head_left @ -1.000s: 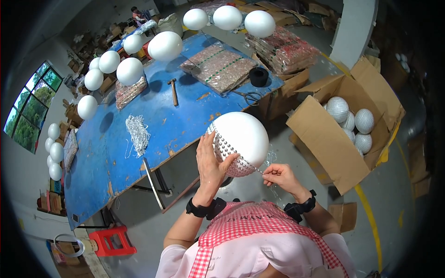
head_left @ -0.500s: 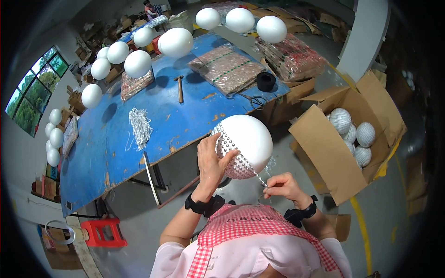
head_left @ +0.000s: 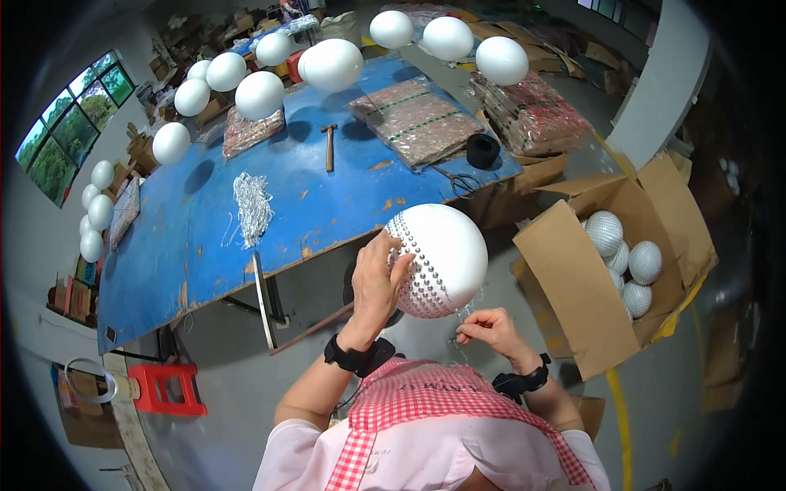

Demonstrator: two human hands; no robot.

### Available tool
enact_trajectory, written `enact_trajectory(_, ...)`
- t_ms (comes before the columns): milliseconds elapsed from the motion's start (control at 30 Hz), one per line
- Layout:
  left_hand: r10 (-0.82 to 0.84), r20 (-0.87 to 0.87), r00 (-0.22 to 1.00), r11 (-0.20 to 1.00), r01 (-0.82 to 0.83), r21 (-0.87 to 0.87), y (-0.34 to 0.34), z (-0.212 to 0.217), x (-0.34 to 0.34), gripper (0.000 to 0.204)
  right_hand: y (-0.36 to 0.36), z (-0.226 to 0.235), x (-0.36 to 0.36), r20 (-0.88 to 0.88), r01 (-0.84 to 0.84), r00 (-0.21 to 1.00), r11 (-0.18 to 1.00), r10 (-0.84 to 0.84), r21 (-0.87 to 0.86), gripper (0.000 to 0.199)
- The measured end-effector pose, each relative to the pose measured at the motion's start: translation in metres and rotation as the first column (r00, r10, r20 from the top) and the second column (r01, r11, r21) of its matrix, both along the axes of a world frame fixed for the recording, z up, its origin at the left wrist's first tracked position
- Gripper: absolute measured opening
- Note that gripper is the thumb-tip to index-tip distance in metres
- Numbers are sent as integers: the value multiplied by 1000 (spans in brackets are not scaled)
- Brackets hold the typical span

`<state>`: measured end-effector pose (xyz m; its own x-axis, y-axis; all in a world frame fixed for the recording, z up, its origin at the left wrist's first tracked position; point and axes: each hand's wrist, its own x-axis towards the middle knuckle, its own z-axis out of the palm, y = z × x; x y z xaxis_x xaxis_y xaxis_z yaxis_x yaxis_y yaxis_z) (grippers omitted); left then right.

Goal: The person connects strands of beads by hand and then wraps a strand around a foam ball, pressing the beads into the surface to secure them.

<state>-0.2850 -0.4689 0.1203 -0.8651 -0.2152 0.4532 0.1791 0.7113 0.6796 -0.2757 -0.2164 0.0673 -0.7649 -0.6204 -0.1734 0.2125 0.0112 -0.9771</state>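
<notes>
My left hand (head_left: 378, 282) holds a large white ball (head_left: 452, 250) from its left side, the thumb pressed on the silver beads. Rows of these beads (head_left: 423, 274) wrap the ball's left and lower part; the rest is bare, smooth white. Just below and right of the ball, my right hand (head_left: 491, 331) is closed in a pinch on a thin silver bead string (head_left: 465, 309). Part of the string hangs below the fingers. Where it meets the ball is hard to make out. On the blue table ahead lies a bundle of silver bead strings (head_left: 252, 209).
The blue table (head_left: 311, 217) carries a hammer (head_left: 329, 149), scissors (head_left: 460, 182), black tape (head_left: 483, 151) and a wrapped flat pack (head_left: 417, 123). White balls (head_left: 259, 96) stand above its far side. At right, an open carton (head_left: 577, 286) holds beaded balls (head_left: 645, 262). A red stool (head_left: 168, 389) stands left.
The ball has turned in my left hand, and its thumb has drawn back from the string. My right hand has shifted slightly left and down. The whole view has swung a little.
</notes>
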Motion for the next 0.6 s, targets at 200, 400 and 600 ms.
enact_trajectory(200, -136, 0, 991, 973, 134, -186, 3, -4, 18, 84, 2, 24, 6, -18, -123, 992, 992, 123, 9, 14)
enact_trajectory(400, -130, 0, 992, 987, 129, -92, 6, -6, 19, 89, 1, 30, 2, 18, -229, 973, 969, 231, -94, 15)
enact_trajectory(600, -65, 15, 998, 987, 67, -145, 6, -6, 23, 90, 3, 3, -3, -4, -92, 996, 996, 93, 19, 18)
